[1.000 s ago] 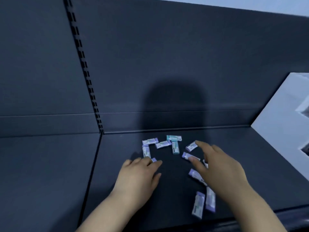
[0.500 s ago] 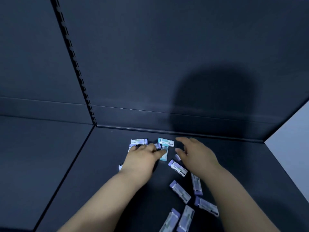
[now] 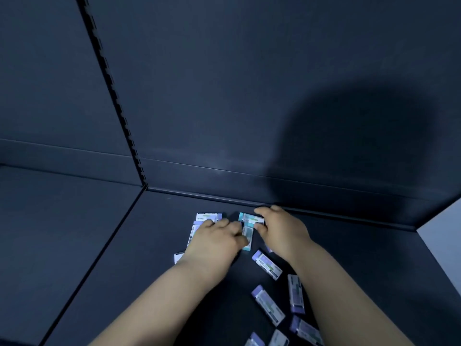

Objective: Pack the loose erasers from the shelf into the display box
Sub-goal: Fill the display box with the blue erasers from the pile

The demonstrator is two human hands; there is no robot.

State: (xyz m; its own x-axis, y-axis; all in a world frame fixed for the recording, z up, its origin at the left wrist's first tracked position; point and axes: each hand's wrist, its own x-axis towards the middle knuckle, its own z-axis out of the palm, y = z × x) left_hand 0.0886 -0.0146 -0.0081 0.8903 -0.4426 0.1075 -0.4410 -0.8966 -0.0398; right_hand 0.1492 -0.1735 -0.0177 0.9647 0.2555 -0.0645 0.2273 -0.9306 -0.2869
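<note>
Shelf (image 3: 99, 245) & back panel (image 3: 249, 96) dark navy-grey, slotted strip (image 3: 112, 91) black w/ dashed pattern, most erasers (image 3: 267, 264) white-sleeved w/ lilac ends, two teal-ended erasers (image 3: 250, 218) at back, wall (image 3: 444, 233) pale grey.

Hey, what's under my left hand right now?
A purple-ended eraser and a white eraser corner poke out from beneath the left hand. Whatever lies under the palm is covered.

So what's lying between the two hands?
In the head view, a lengthwise teal eraser lies between the left hand and right hand; a crosswise teal eraser sits beyond it, at the right hand's fingertips.
</note>
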